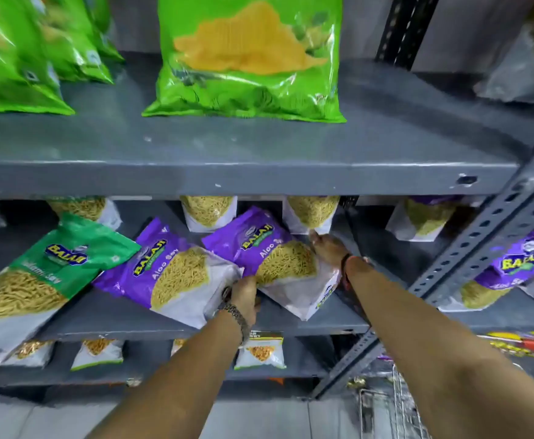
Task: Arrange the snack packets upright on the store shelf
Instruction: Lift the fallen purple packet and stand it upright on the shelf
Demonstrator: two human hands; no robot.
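Purple and white, the Aloo Sev packet (275,261) sits on the middle shelf (291,321) of a grey metal rack, near the centre of the view, tilted with its top toward 11 o'clock and its bottom corner toward 5 o'clock. Both hands are on it. The left hand (243,296), at the packet's 7 o'clock edge, has its grip closed round the lower left side, fingers wrapped over the white part; a bracelet (237,315) circles that wrist. The right hand (329,248), at the packet's 2 o'clock side, lies flat against the right edge with the fingers stretched toward 11 o'clock; whether the thumb clamps the packet from behind cannot be told. A dark band (345,264) rings the right wrist.

Touching the held packet at its 9 o'clock side, a second purple packet (170,274) leans the same way, and at 9 o'clock from that a green packet (47,277) leans too. Behind them, at 12 o'clock, white-bottomed packets (208,213) stand upright at the back of the shelf. On the upper shelf (227,172) a large bright green bag (246,58) stands upright, with more green bags (22,58) at its 9 o'clock. A perforated upright (487,236) crosses at 3 o'clock, with another purple packet (512,267) beyond it.
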